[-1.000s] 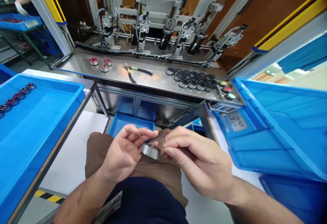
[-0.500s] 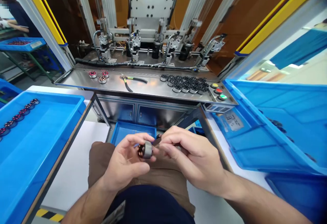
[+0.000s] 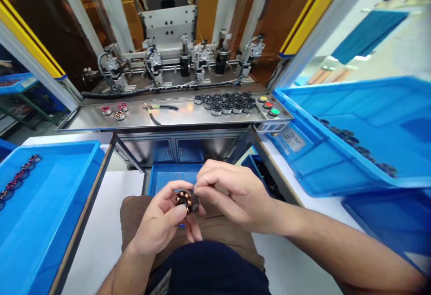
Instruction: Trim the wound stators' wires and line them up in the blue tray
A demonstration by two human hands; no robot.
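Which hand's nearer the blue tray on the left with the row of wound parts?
Left. The left hand, holding a copper-wound part, is to the right of the blue tray, clear of it; the right hand is farther right, beyond the left hand.

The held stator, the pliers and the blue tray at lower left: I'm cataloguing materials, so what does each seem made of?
Stator: apparently copper windings, from the shiny orange-brown coils; the dark outer band is unclear. Pliers: likely greyish metal head; black and yellow-green handles suggest plastic or rubber covering. Blue tray: probably moulded plastic, smooth, glossy, with rounded corners.
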